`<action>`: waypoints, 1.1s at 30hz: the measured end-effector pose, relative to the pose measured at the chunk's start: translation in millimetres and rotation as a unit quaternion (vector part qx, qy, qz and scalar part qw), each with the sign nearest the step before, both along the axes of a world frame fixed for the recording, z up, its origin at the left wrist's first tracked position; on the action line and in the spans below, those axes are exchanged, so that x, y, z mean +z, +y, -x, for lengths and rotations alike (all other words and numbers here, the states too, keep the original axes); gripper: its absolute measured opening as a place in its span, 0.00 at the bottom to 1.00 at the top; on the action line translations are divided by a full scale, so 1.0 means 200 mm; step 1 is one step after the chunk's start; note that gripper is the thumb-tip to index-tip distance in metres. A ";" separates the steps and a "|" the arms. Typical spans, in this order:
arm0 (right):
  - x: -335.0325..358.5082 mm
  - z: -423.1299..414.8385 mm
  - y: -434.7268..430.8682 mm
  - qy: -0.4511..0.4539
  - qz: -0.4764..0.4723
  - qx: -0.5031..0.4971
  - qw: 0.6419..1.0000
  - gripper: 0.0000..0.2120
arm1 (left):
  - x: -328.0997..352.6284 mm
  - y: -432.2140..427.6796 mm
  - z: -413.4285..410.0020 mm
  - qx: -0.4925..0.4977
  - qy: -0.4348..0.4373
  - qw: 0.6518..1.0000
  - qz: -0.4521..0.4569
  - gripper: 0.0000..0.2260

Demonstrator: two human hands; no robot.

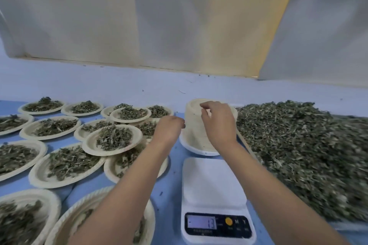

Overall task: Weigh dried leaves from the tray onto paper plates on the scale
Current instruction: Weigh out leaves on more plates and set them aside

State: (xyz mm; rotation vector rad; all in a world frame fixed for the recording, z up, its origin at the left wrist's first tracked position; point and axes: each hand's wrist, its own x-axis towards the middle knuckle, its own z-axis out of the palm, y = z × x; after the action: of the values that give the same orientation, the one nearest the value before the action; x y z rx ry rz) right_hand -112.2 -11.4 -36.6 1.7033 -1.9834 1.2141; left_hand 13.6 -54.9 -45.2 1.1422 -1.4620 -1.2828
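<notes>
White wall panels (179,16), blue table cover (170,185).

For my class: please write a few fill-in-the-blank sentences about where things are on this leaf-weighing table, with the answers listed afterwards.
1. The heap of dried leaves lies to the ____ of the scale.
2. The filled plates lie to the scale's ____.
3. The right hand, fingers curled on top, and the left hand meet at the plate stack, whose plates hold ____ leaves.
4. On the scale's platform lies ____.

Missing words: right; left; no; nothing.
</notes>
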 end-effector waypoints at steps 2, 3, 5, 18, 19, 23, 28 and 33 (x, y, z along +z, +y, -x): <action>0.03 0.10 0.01 0.067 -0.076 -0.015 0.995 0.15 | 0.00 0.03 0.06 0.004 -0.025 1.000 0.011 0.09; 0.03 0.13 0.00 0.088 -0.108 -0.013 0.990 0.16 | 0.00 0.03 0.07 0.010 -0.030 0.999 0.018 0.08; 0.02 0.16 0.00 0.140 -0.145 -0.016 0.979 0.17 | 0.00 0.04 0.09 0.012 -0.031 0.999 0.017 0.09; 0.00 0.17 -0.04 0.188 -0.154 -0.004 0.970 0.12 | 0.03 0.07 0.09 0.029 0.056 0.998 -0.025 0.09; 0.00 0.17 -0.04 0.187 -0.149 -0.003 0.971 0.12 | 0.03 0.08 0.09 0.026 0.056 0.998 -0.021 0.09; -0.02 0.17 -0.05 0.183 -0.123 0.012 0.975 0.17 | 0.03 0.10 0.10 0.026 0.062 0.998 -0.013 0.09; -0.03 0.18 -0.03 0.179 -0.068 0.033 0.981 0.19 | 0.06 0.09 0.12 0.020 0.091 0.995 -0.038 0.09; -0.04 0.08 0.09 0.182 0.051 0.117 0.975 0.13 | 0.10 0.09 0.11 0.093 0.149 0.984 -0.019 0.11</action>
State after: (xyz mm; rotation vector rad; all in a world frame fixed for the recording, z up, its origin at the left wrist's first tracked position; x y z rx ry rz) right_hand -128.2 5.9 -45.5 1.9813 -1.5165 0.9632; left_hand -8.3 -36.6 -24.4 1.0347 -1.0905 -1.2910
